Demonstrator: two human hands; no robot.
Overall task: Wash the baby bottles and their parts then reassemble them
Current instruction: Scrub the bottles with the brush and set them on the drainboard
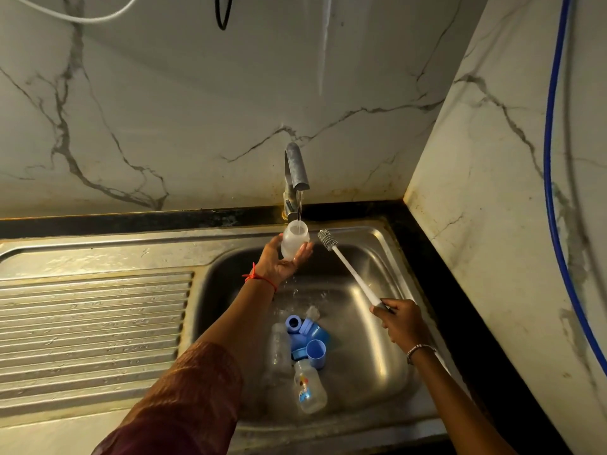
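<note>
Nothing here can really be read. The only printing in sight is on the clear baby bottle lying nearest in the sink basin: a small cartoon figure in red and orange above a blue patch with pale lettering, too small and blurred to make out. Everything else bears no visible writing.

Marble-veined wall, blue hose, black counter edge, ridged drainboard
</note>
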